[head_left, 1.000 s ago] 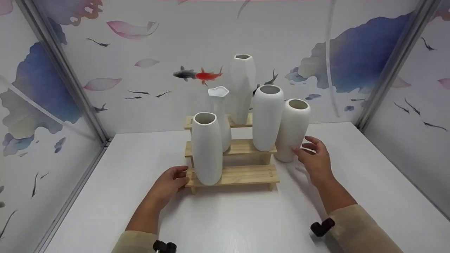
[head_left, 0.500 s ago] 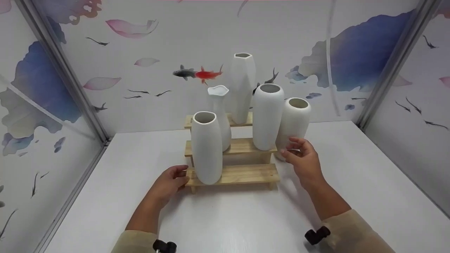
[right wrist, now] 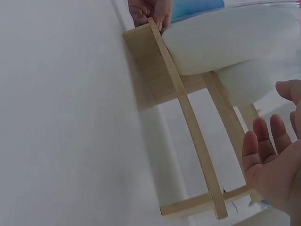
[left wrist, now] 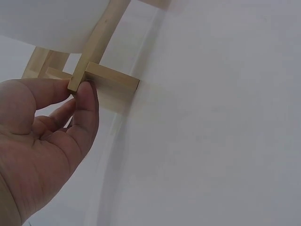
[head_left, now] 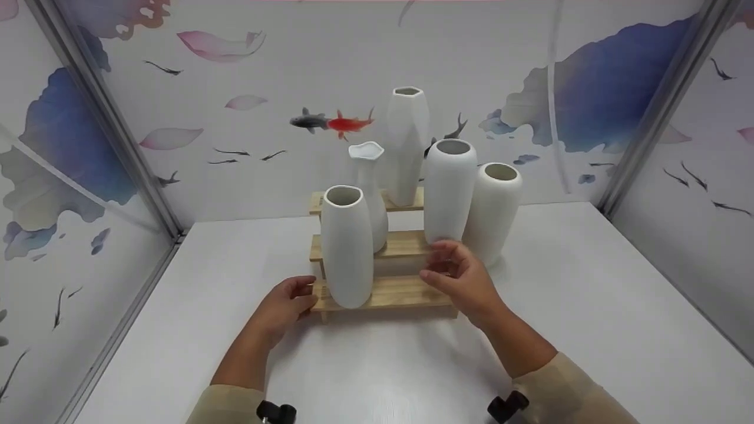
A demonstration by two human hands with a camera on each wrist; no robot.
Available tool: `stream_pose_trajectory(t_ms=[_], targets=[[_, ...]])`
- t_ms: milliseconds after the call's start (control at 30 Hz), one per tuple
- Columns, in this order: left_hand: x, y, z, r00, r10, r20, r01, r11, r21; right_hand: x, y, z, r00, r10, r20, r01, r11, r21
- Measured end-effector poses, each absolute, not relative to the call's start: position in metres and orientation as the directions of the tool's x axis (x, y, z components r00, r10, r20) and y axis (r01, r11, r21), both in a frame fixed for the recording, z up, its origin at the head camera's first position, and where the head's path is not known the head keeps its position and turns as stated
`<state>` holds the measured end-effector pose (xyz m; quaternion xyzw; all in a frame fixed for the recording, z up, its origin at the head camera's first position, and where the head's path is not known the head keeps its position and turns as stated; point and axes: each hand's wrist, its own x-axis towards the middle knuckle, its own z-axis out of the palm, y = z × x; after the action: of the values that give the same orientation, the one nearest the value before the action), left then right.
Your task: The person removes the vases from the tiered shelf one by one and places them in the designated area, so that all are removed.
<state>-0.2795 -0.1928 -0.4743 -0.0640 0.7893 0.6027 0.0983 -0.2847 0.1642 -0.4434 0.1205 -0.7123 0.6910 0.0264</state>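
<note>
A three-tier wooden stand (head_left: 406,292) stands on the table with white vases on it. My left hand (head_left: 284,306) pinches the left end of its lowest board between thumb and finger, as the left wrist view shows. My right hand (head_left: 465,284), fingers loosely bent and holding nothing, is in front of the stand's right side, near the base of a rounded vase (head_left: 450,188) on the middle tier. In the right wrist view the right fingers (right wrist: 251,148) are apart from the boards. A tall vase (head_left: 347,253) stands on the lowest board's left part.
A flared-neck vase (head_left: 371,200) is on the middle tier's left, and a faceted vase (head_left: 406,147) on the top tier. Another rounded vase (head_left: 493,212) stands on the white table (head_left: 589,282) right of the stand. Patterned panels (head_left: 265,59) enclose the table.
My right hand has moved left and slightly down, from beside the rightmost vase to in front of the stand. The left hand and the vases have stayed put.
</note>
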Motion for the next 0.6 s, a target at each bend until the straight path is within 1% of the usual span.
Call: stream_pose_trajectory(t_ms=[367,600], targets=[[-0.280,-0.192,-0.472,-0.970,0.025,-0.243,-0.229,0.253,0.940,-0.287,0.130,-0.441,-0.956,-0.237,0.170,-0.176,0.004,-0.984],[-0.281,-0.193,-0.476,-0.970,0.018,-0.244,-0.231,0.250,0.940,-0.286,0.111,-0.443,-0.950,-0.287,0.123,-0.126,-0.008,-0.992]])
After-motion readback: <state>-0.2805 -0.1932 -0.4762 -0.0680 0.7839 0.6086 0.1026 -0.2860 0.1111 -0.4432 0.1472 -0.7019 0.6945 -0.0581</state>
